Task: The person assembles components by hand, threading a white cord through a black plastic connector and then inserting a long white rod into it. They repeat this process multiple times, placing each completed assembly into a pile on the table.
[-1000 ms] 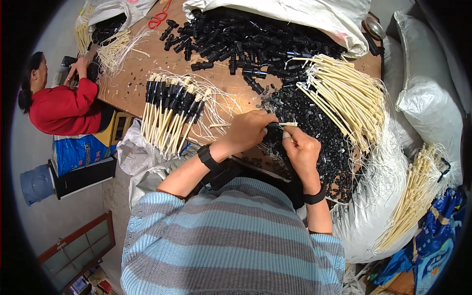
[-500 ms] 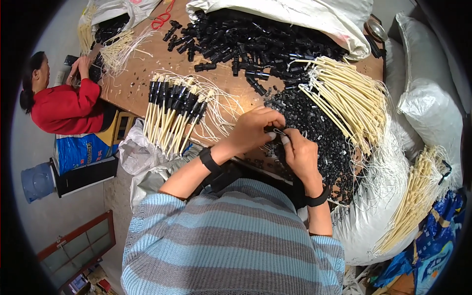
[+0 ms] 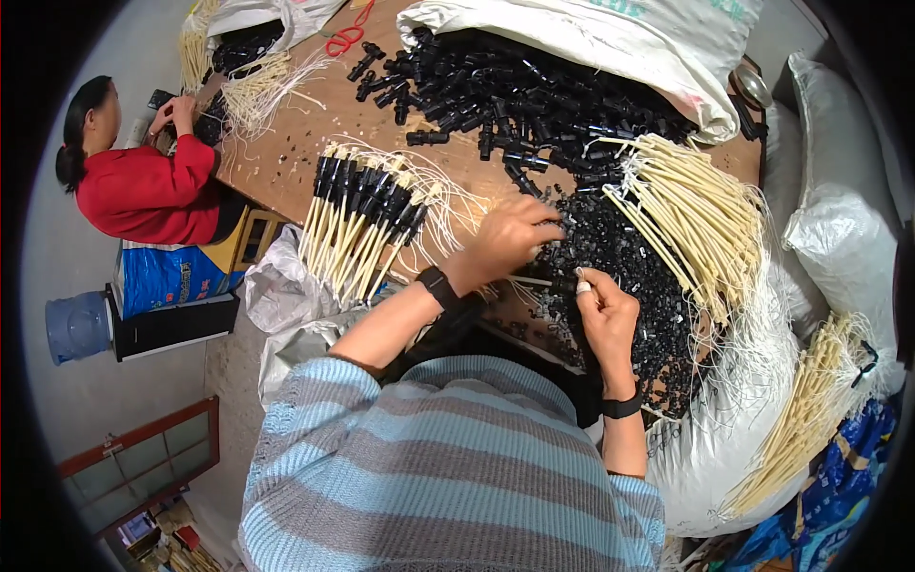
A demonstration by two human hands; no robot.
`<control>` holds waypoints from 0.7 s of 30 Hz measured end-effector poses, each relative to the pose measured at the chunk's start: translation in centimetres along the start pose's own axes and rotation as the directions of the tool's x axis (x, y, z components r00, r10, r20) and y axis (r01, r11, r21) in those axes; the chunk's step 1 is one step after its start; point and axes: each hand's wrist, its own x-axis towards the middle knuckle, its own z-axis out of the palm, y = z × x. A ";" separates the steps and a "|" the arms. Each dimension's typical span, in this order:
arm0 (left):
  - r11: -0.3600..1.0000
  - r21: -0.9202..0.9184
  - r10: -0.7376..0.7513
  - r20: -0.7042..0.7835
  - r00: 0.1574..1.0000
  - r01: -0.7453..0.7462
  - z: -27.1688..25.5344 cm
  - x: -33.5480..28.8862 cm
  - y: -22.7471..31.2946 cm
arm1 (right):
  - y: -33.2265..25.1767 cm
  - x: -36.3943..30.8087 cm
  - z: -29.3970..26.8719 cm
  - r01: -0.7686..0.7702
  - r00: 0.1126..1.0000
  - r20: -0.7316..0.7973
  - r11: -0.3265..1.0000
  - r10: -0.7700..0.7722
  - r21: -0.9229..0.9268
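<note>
My left hand (image 3: 515,236) reaches over the edge of a pile of small black plastic pieces (image 3: 643,276), fingers stretched out and slightly blurred. No held thing shows in it. Beside it my right hand (image 3: 608,313) is closed, thumb against forefinger, pinching a thin white cord. By those fingertips lies a cream rod (image 3: 534,280) running leftward, its right end dark near the thumb. To the left, a bundle of cream rods with black sleeves (image 3: 367,214) and loose white cords lies at the table edge. A larger bundle of plain cream rods (image 3: 701,224) rests right of the pile.
Many black plastic connectors (image 3: 534,95) spill from a white woven sack (image 3: 591,43) across the brown table (image 3: 272,157). Red scissors (image 3: 345,40) lie at the back. A person in red (image 3: 148,195) works at the far left. Full white sacks (image 3: 839,200) stand on the right.
My hands have parted: the left has moved off the cord loop towards the small black pieces, while the right has shifted slightly right and down. The whole view has shifted a little.
</note>
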 end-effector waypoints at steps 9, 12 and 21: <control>0.881 0.055 -0.472 0.031 0.881 0.470 -3.6 -3.2 -4.0 | 0.7 0.2 0.4 -0.239 0.970 0.087 0.952 0.226 0.192; 0.893 0.146 -0.432 0.004 0.902 0.426 -2.6 -2.9 -4.2 | 0.2 0.6 0.6 -0.224 0.973 0.096 0.965 0.212 0.138; 0.977 0.110 -0.185 0.018 0.983 0.182 0.7 0.1 -5.4 | 0.8 0.6 0.1 -0.285 0.958 0.037 0.927 0.285 0.242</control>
